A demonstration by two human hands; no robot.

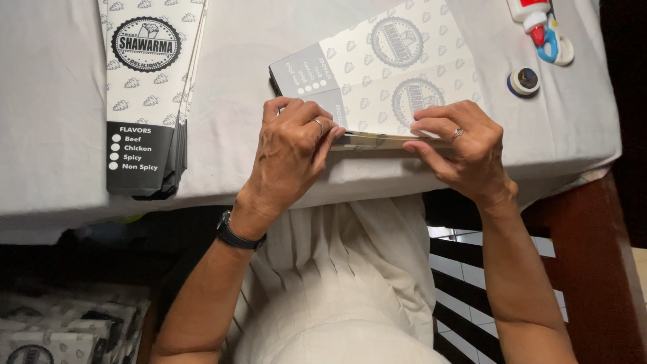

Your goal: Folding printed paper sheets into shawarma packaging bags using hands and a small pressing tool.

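A flat printed cardboard sleeve [391, 64], white with grey round emblems and a grey end panel, lies on the white-covered table [54, 114] near its front edge. My left hand [293, 152] presses on the sleeve's near left corner, fingers curled over the folded edge. My right hand [461, 145] pinches the same folded near edge further right. Both hands wear a ring; a dark watch [237, 234] is on my left wrist.
A stack of the same flat printed sleeves [145, 94] lies at the left. A glue bottle with a red tip [532, 17] and a small round dark cap [524, 81] sit at the far right. More folded printed sleeves [54, 334] lie below the table, lower left.
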